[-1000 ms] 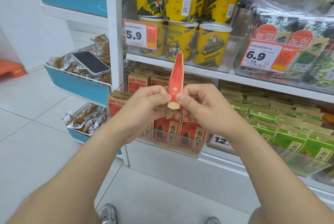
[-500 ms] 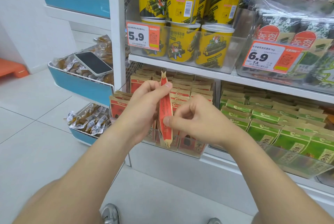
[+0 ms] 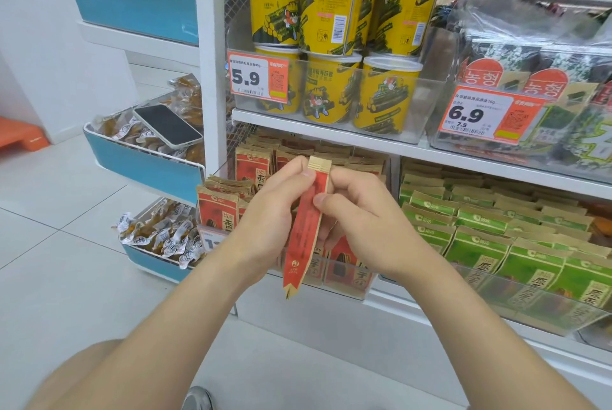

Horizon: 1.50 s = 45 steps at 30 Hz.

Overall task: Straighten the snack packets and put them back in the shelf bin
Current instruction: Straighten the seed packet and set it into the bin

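A flattened red-and-tan paper snack packet (image 3: 306, 227) stands nearly upright just in front of the clear plastic shelf bin (image 3: 366, 280) of matching red packets (image 3: 253, 177). The left hand (image 3: 265, 227) pinches its top. The right hand (image 3: 364, 227) has a narrow grip on it just below.

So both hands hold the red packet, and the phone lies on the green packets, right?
No. The head view shows the left hand and right hand holding the red packet, but the phone lies on the wrapped snacks in the blue side bin, not the green packets.
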{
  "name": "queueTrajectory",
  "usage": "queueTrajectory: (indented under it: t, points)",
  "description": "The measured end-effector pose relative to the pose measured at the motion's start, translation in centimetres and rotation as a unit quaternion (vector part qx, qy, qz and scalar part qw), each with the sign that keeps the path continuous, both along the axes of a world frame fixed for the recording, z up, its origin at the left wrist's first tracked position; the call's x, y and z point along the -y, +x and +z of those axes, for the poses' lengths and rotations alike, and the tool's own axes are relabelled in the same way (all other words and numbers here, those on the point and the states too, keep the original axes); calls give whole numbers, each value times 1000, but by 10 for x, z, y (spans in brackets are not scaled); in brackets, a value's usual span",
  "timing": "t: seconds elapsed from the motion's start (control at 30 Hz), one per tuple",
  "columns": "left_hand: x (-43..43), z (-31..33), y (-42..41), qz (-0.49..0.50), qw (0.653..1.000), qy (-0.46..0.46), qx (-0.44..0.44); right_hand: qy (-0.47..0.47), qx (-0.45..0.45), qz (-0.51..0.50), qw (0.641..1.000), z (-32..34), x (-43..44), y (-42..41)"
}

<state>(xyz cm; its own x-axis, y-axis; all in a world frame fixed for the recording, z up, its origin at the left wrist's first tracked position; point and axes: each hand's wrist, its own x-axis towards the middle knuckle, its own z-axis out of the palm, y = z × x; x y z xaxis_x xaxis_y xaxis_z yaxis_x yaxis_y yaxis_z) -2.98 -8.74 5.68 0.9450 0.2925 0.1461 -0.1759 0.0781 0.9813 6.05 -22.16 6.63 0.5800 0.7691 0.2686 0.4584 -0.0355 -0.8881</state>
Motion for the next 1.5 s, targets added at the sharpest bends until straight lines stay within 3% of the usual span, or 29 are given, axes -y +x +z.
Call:
queueTrajectory:
  t: [0.4, 0.93, 1.07, 1.27, 1.37, 1.5]
  points:
    - [-1, 3, 0, -2, 1000, 10, 17, 19, 2, -29, 999, -1, 2, 4]
    - [-7, 0, 2, 97, 995, -5, -1, -5, 139, -46, 989, -3, 1, -5]
    - [-1, 6, -1, 87, 990, -114, -3, 35, 27, 8, 999, 9, 6, -5]
    - [2, 11, -2, 127, 982, -137, 3, 74, -49, -220, 971, 1, -2, 13]
    - [2, 10, -1, 150, 980, -132, 11, 36, -117, -181, 976, 5, -2, 10]
    - [-3, 10, 1, 171, 976, -136, 25, -63, -109, -103, 987, 8, 2, 8]
